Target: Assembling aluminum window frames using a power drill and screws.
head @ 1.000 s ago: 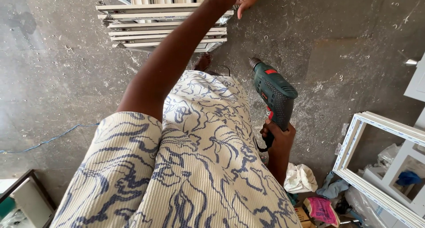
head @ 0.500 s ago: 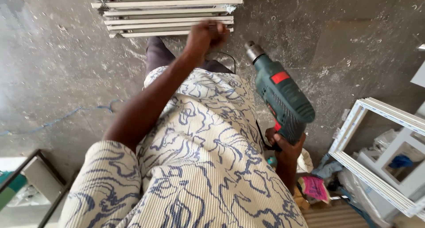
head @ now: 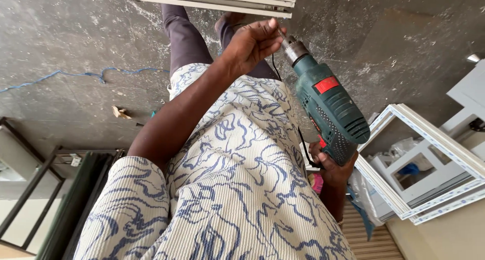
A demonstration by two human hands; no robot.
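— What's lying around me on this grey concrete floor [head: 76, 33]?

— A bundle of white frame profiles [head: 212, 0] sits at the top edge, past my feet. A blue cable [head: 76, 75] snakes across the floor on the left, and a crumpled scrap of paper [head: 119, 112] lies nearer to me.

— And to the sides?

— Dark metal frames [head: 45, 189] lean at lower left. On the right, white window frames [head: 429, 159] are stacked together, with plastic wrapping [head: 366, 189] bunched just beside them.
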